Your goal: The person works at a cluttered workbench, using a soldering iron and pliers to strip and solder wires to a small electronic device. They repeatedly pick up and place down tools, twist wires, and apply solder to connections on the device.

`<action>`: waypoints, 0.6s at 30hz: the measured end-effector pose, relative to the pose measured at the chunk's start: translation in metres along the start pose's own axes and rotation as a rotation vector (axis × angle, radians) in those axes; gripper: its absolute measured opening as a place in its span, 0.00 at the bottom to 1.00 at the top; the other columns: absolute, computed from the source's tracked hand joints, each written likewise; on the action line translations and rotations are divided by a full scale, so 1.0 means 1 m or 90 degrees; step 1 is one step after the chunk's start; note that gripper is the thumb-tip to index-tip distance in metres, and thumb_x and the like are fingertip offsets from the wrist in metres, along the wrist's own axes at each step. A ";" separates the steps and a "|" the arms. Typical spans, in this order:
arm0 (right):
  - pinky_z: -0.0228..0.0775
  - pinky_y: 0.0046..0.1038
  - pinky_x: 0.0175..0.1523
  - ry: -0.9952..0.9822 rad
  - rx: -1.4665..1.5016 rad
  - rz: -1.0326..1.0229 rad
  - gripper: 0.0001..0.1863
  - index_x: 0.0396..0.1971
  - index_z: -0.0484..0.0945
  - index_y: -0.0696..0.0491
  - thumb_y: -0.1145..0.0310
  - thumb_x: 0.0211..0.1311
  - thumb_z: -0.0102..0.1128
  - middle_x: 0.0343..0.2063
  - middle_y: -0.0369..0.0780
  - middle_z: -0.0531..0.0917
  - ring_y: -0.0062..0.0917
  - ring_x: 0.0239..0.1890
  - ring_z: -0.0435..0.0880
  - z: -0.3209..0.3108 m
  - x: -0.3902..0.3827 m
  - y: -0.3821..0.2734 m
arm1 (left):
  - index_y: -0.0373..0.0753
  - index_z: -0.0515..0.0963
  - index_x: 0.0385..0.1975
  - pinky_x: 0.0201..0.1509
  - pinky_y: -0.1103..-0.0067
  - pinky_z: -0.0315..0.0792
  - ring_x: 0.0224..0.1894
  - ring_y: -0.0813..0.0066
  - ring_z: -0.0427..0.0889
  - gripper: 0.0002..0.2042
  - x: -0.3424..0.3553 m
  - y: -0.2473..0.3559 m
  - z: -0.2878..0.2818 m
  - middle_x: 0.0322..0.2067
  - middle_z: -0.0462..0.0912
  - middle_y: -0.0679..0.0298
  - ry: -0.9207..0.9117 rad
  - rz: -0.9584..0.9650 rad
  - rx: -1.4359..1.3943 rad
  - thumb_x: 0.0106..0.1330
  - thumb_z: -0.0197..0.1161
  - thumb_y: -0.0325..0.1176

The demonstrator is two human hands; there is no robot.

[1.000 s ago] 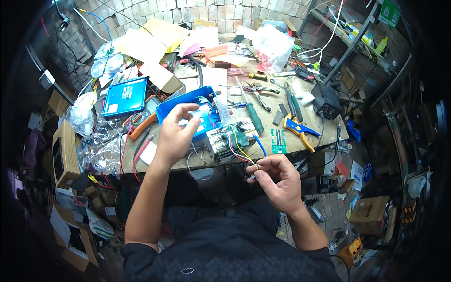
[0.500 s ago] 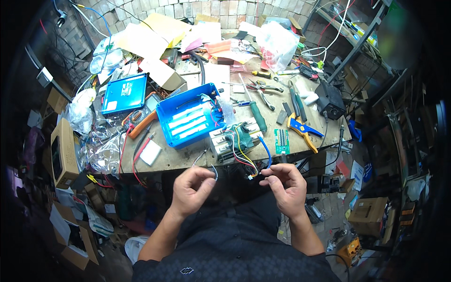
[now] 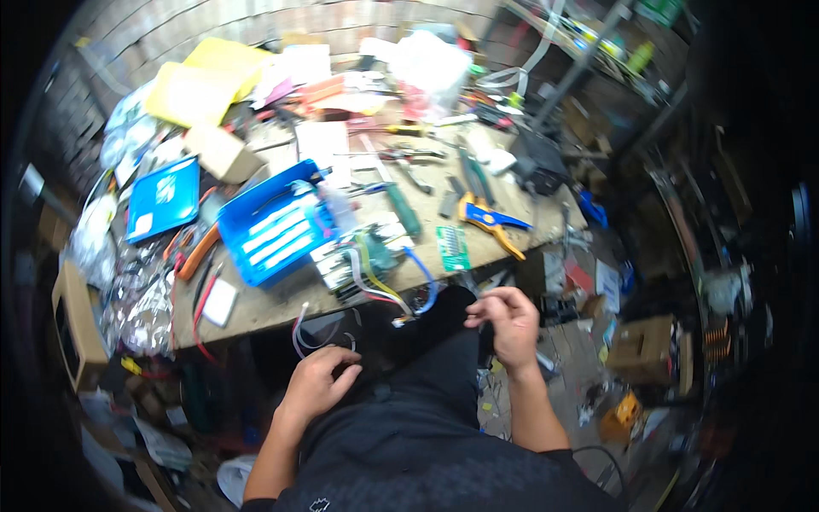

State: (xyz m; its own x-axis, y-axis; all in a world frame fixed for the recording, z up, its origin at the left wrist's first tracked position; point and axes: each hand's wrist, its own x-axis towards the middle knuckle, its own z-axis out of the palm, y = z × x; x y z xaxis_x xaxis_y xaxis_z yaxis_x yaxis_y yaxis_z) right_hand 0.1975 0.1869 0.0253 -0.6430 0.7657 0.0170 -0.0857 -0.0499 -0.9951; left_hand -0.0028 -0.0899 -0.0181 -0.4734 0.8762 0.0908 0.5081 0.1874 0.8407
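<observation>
While both hands hang below the near edge of the workbench, the left hand (image 3: 317,382) curls loosely around a thin loop of pale wire (image 3: 309,334) that rises toward the bench edge — its fingers are half closed on the strand. The right hand (image 3: 507,321) sits to the other side, well apart from the left, with thumb and fingertips drawn together; whether it pinches anything is too blurred to tell. Between the two hands, a bundle of coloured jumper wires (image 3: 394,290) — yellow, blue, white — droops off the bench from a small circuit board assembly (image 3: 351,260) near the edge. Just beside that, to the left, lies an open blue compartment box (image 3: 275,224) with pale dividers. A small green circuit board (image 3: 453,247) lies flat to the right of the wires, and beyond it a yellow-and-blue wire stripper (image 3: 488,218). A green-handled screwdriver (image 3: 401,207) rests behind the assembly. Farther left are a blue flat package (image 3: 163,198) and orange-handled pliers (image 3: 193,253). The wooden workbench (image 3: 273,300) is crowded with papers and tools toward the back.
</observation>
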 end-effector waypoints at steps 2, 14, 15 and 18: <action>0.84 0.28 0.40 0.035 0.000 -0.013 0.09 0.47 0.80 0.62 0.71 0.78 0.58 0.34 0.46 0.89 0.27 0.31 0.89 -0.007 0.001 0.003 | 0.36 0.86 0.42 0.48 0.68 0.81 0.42 0.54 0.88 0.09 0.002 -0.001 -0.007 0.39 0.88 0.55 -0.034 -0.022 -0.001 0.65 0.71 0.30; 0.75 0.19 0.40 -0.121 -0.331 -0.182 0.07 0.46 0.85 0.63 0.77 0.73 0.64 0.31 0.37 0.86 0.17 0.33 0.83 0.062 0.049 -0.089 | 0.37 0.85 0.42 0.46 0.68 0.82 0.41 0.57 0.88 0.09 -0.004 -0.028 0.004 0.38 0.88 0.58 0.037 0.061 -0.156 0.66 0.71 0.32; 0.74 0.20 0.40 -0.165 -0.397 -0.235 0.07 0.45 0.86 0.62 0.79 0.70 0.65 0.31 0.37 0.85 0.18 0.34 0.83 0.073 0.057 -0.097 | 0.37 0.85 0.42 0.46 0.68 0.82 0.41 0.57 0.88 0.08 -0.006 -0.030 0.004 0.38 0.88 0.58 0.032 0.068 -0.164 0.66 0.71 0.32; 0.72 0.22 0.40 -0.311 -0.574 -0.368 0.10 0.43 0.88 0.60 0.83 0.62 0.69 0.31 0.38 0.84 0.20 0.34 0.82 0.118 0.085 -0.122 | 0.38 0.85 0.41 0.46 0.68 0.81 0.41 0.59 0.88 0.08 -0.011 -0.039 -0.002 0.37 0.88 0.59 0.023 0.072 -0.159 0.66 0.71 0.33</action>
State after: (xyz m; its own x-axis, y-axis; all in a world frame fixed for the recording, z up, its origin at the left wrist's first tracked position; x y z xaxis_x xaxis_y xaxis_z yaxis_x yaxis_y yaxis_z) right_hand 0.0634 0.1824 0.1594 -0.9256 0.1887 0.3281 -0.0167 0.8457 -0.5335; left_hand -0.0189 -0.1073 -0.0503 -0.4513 0.8680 0.2071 0.3679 -0.0305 0.9294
